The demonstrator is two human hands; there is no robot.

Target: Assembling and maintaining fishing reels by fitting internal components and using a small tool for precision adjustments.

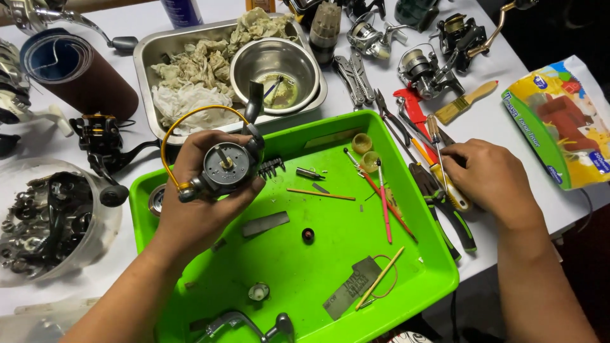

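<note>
The fishing reel (225,168) is in the left hand (203,203), which grasps it from below and holds it up over the far left corner of the green tray (305,267). Its side cover seems to be off, because the round grey inner plate with a small shaft in the middle is open to view; the yellow wire bail (175,127) curves up on its left. So I judge the reel is already partly taken apart, and the inner work is not yet done.

The right hand (492,181) rests on the worktop (540,209) just right of the tray, fingers closed around the yellow handle of a screwdriver (445,171) whose shaft points to the far side.

In the tray lie small loose parts: a black comb-like piece (271,167), thin red brushes (384,203), a wooden stick (380,278), two small yellow cups (365,151), a little black ring (308,235) and a grey handle part (241,324) at the near edge. These parts lie well apart, so nothing blocks the hands there.

Beyond the tray stands a steel pan (149,60) with dirty rags (197,76) and a steel bowl (276,73). To the right, pliers (445,213) and other tools crowd the tray's rim, close under the right hand. More reels (426,70) lie at the far side, a bowl of dark parts (51,222) is at the left, and a colourful packet (559,121) at the far right.
</note>
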